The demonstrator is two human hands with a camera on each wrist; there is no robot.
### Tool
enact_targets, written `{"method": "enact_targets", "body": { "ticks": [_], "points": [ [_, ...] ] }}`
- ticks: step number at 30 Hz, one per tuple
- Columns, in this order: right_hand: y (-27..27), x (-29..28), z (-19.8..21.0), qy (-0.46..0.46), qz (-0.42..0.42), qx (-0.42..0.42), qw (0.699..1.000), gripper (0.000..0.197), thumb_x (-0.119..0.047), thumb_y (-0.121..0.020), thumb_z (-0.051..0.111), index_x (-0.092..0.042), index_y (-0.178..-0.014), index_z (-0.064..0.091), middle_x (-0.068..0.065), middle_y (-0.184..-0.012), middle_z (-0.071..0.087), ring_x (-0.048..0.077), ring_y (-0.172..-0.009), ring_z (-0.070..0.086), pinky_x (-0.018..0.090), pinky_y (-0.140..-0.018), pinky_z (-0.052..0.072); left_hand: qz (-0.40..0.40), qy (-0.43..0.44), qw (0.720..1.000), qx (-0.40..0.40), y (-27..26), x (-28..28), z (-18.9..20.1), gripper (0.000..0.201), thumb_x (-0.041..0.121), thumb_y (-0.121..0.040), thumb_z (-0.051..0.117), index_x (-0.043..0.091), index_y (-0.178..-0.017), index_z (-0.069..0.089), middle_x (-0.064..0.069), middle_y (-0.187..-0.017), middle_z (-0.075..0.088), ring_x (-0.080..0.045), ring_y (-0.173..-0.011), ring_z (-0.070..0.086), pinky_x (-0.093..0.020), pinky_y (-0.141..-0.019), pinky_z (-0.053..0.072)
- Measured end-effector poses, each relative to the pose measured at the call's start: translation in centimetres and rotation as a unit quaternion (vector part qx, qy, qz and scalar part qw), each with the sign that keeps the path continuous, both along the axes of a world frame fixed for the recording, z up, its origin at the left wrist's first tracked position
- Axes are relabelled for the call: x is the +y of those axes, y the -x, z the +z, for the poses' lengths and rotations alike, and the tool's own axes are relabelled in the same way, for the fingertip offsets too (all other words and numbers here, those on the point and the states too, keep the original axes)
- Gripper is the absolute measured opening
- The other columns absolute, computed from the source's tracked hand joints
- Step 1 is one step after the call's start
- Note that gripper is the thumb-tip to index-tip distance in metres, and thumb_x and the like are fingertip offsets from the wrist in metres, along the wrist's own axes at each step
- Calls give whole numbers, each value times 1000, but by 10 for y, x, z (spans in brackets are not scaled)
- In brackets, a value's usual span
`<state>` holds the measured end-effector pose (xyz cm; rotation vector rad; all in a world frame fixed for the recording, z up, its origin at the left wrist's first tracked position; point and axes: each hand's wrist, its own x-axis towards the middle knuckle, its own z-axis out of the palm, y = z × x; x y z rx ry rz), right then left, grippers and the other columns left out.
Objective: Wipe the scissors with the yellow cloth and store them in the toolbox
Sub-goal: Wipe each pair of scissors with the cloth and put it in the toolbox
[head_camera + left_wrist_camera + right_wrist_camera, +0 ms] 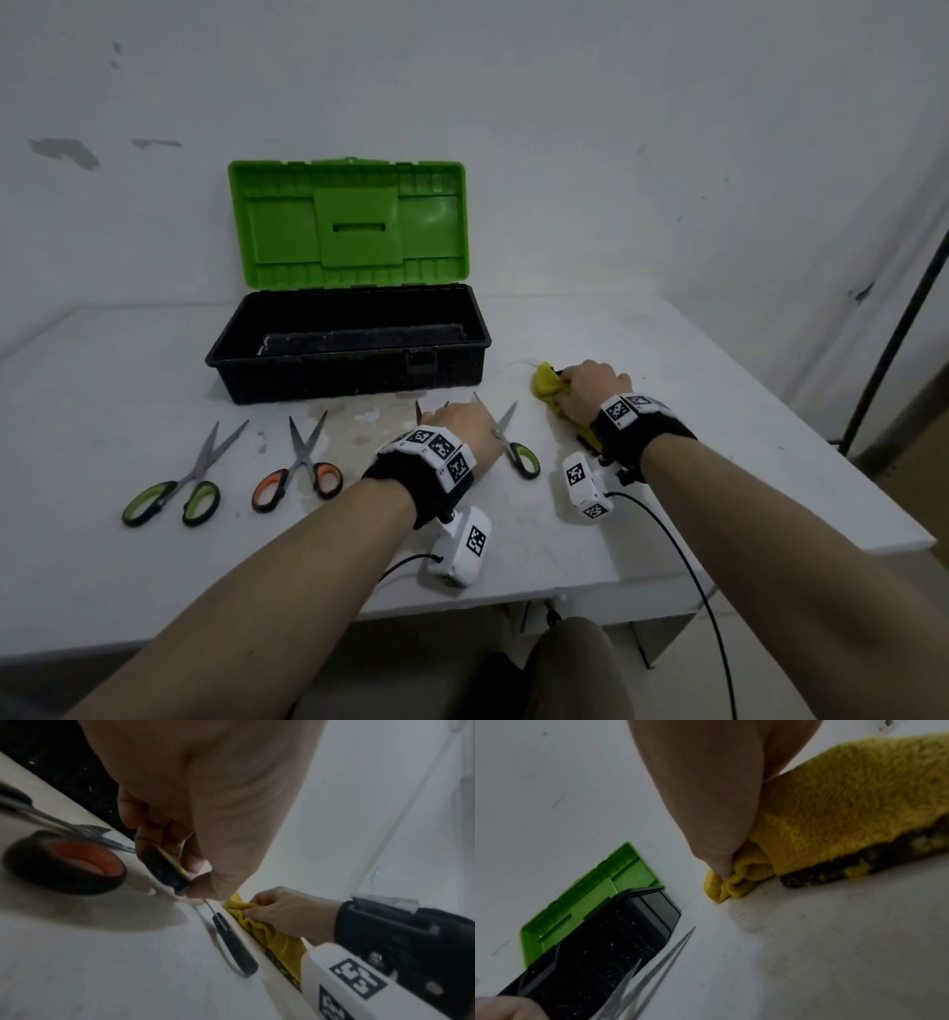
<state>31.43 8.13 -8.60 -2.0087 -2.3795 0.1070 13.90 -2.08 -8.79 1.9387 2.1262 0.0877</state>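
Note:
The toolbox (354,372) stands with its green lid up and its black tub bare inside. Several scissors lie in a row before it. My left hand (457,419) covers part of a green-handled pair (518,455) whose blades point to the box. In the left wrist view its fingertips (197,884) pinch a black-and-green handle (167,868). To the right, my right hand (585,388) grips the bunched yellow cloth (547,388) on the table. Thumb and fingers (721,862) pinch the yellow cloth (834,811) in the right wrist view.
A green-handled pair (172,485) and an orange-handled pair (298,470) lie open at the left. The white table (693,462) ends close to my body and at the right. A dark pole (893,339) leans by the right edge. The wall stands right behind the box.

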Motion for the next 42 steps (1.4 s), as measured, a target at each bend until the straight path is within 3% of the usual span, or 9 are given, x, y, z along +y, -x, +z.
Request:
{"method": "enact_targets", "body": {
  "ticks": [2,5,9,13,16,20,31,35,42],
  "points": [
    [-1,-4,1,-8,-7,25,1000,34,-32,-94,38,-15,-116,57,10,-118,57,32,-111,51,45,-96,38,17,7,999,-48,6,-1,0,29,35,-92,52,11,-101,67,-9,-107,68,-29,-96,64,-36,-83,53],
    [-7,-13,5,-16,-16,140,990,29,-37,-97,38,-12,-107,48,16,-109,59,35,-92,56,41,-82,45,45,10,976,-211,16,-7,-1,17,27,-92,51,13,-91,60,-10,-94,71,-26,-78,65,-34,-70,52],
    [-14,-32,18,-37,-2,306,951,19,-23,-99,36,-14,-114,43,20,-101,63,33,-82,57,34,-71,41,78,-6,884,-460,26,-31,-2,12,14,-92,45,15,-82,50,-8,-73,59,-19,-49,50,-24,-46,36],
    [-10,-61,26,-29,2,415,909,28,-29,-97,39,-21,-116,59,2,-109,65,22,-100,60,33,-86,46,72,1,801,-594,37,-67,2,15,18,-98,56,13,-84,52,-2,-66,48,-12,-44,38,-19,-40,26],
    [-3,-88,22,1,43,436,899,28,-38,-90,58,-25,-115,61,-5,-103,67,15,-95,64,37,-86,53,47,5,773,-633,48,-92,1,15,21,-99,59,10,-91,54,-1,-65,43,-10,-46,30,-20,-42,18],
    [11,-113,16,-11,113,430,896,10,-28,-92,64,-23,-99,68,-6,-95,70,12,-92,64,33,-86,51,45,-8,768,-639,59,-114,-3,17,21,-99,60,12,-86,54,3,-60,38,-9,-47,24,-22,-42,16],
    [39,-154,16,18,157,430,889,10,-37,-97,50,-32,-95,59,-7,-89,65,11,-86,62,35,-80,53,33,-148,890,-431,72,-121,-14,33,49,-88,65,21,-73,57,11,-61,60,-8,-52,49,-31,-57,43],
    [39,-161,22,11,202,432,879,17,-29,-101,46,-30,-98,62,-7,-91,67,9,-85,62,31,-78,53,28,-149,887,-436,70,-116,-15,31,45,-89,67,23,-71,56,12,-57,59,-5,-47,46,-28,-54,41],
    [40,-161,26,-72,295,360,882,19,-16,-89,67,-23,-106,64,-14,-90,66,3,-82,62,11,-71,45,55,-82,832,-546,66,-111,-16,25,32,-94,65,15,-78,56,7,-54,47,-11,-43,35,-22,-42,27]
  ]
}}
